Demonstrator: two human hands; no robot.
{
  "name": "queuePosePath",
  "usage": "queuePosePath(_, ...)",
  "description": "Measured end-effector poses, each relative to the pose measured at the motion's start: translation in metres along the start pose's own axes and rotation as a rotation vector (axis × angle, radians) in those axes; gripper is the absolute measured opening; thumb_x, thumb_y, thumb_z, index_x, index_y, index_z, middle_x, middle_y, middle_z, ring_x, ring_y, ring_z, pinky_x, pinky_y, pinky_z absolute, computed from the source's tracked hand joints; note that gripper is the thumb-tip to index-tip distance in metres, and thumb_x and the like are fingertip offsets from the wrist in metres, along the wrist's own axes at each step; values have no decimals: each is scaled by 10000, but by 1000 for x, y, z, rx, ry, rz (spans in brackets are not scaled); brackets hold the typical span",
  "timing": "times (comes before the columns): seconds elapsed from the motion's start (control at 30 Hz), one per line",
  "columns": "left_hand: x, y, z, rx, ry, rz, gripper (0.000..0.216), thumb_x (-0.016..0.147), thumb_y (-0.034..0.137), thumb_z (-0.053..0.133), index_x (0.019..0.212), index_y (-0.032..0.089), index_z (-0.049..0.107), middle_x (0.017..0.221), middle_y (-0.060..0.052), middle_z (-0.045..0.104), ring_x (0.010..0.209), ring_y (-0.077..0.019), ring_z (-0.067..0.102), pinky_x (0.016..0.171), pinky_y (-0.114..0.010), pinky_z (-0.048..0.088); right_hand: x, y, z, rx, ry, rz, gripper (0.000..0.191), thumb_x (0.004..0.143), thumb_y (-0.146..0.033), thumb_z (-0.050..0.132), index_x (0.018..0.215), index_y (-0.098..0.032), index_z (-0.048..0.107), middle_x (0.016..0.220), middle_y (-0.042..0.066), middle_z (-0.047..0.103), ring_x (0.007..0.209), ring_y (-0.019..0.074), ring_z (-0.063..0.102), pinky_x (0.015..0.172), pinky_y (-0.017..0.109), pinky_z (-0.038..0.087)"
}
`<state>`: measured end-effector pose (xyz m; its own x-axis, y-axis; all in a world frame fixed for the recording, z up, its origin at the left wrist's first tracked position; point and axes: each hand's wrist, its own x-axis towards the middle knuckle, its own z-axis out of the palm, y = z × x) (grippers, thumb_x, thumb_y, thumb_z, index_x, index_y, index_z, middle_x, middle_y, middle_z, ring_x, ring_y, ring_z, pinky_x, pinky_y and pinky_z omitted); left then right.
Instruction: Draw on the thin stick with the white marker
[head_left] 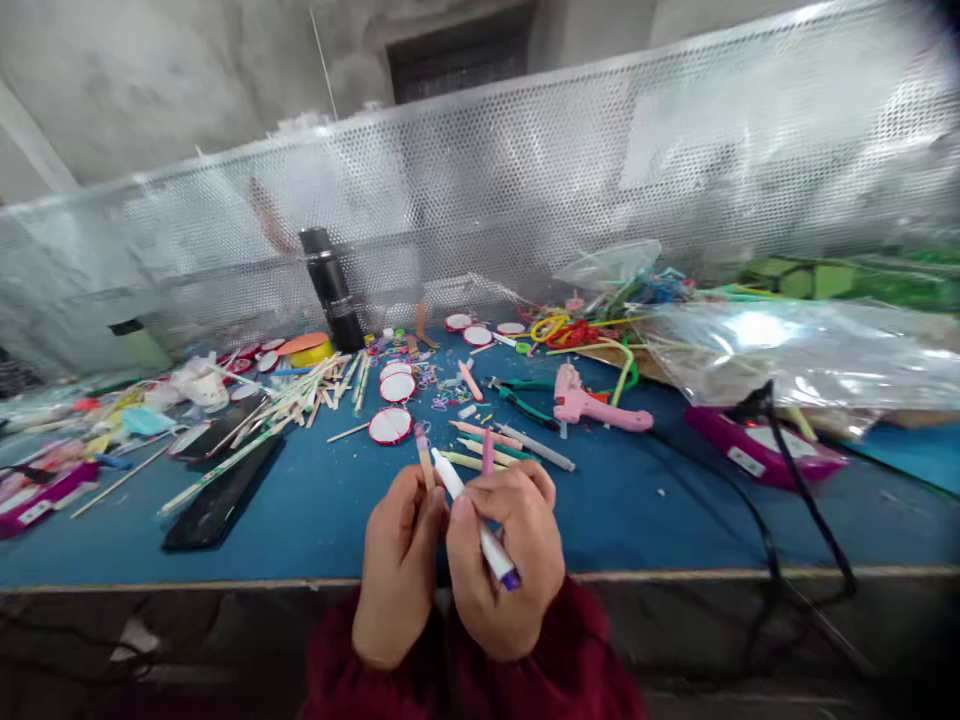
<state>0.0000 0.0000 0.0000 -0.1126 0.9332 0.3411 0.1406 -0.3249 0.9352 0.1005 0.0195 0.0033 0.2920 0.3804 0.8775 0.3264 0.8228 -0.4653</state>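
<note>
The right hand (pixel 506 560) covers the middle of the pen (pixel 452 480), and the left hand (pixel 397 575) hides the lower ends of the sticks (pixel 424 460), so their grip cannot be told. Both sleeves (pixel 581 655) are cut off at the bottom edge; clutter (pixel 45 470) at the left end of the table (pixel 330 520) is blurred.

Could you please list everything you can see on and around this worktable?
table: one, blue, across the foreground
mesh screen: one, silvery, behind the table
flask: one, black, upright at back
glue gun: one, pink, right of centre
discs: several, white with red rims, centre
wooden sticks: many, pale, left of centre
phone: one, black, front left
plastic bag: one, clear, far right
left hand: one, front centre, gripping a stick
right hand: one, front centre, gripping a white pen
</note>
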Motion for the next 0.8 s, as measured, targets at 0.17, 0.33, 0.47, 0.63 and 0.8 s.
queuePosePath(0.17, 1, -2, -2, -14, -8, -10, 253, 1038, 410, 542, 904, 199, 580, 796, 13, 561, 737, -143, 459, 660, -232, 419, 0, 0, 2, -16, -31, -7, 151, 891, -88, 593, 832, -218, 545, 760, -34, 640, 720, 135, 608, 899, 428, 429)
queuePosePath(0.33, 1, -5, -2, -7, 9, -5, 267, 1027, 419, 558, 872, 202, 565, 762, 23, 501, 707, -137, 414, 629, -230, 392, 1, -1, 1, -6, -20, -19, 156, 888, -87, 579, 818, -218, 532, 740, -36, 637, 691, 131, 598, 900, 431, 427)
queuePosePath(0.47, 2, -4, -2, -12, 12, -2, 274, 1014, 421, 576, 854, 200, 553, 748, 26, 459, 702, -135, 389, 617, -228, 379, 2, -3, 1, 5, -48, -26, 148, 884, -96, 583, 815, -215, 531, 736, -45, 646, 685, 122, 607, 933, 438, 419)
queuePosePath(0.63, 2, -3, -2, -18, 14, 7, 279, 997, 420, 595, 837, 195, 556, 729, 23, 460, 686, -135, 395, 599, -229, 379, 3, -4, 1, -14, -50, -20, 159, 893, -103, 581, 799, -217, 521, 729, -49, 642, 688, 120, 613, 951, 438, 413)
queuePosePath(0.8, 2, -2, -2, 26, 20, -1, 276, 1022, 430, 551, 880, 198, 595, 767, 6, 542, 707, -145, 449, 631, -236, 408, 1, -2, 1, -34, -1, 11, 156, 900, -99, 579, 808, -218, 538, 726, -37, 627, 696, 133, 595, 890, 427, 427)
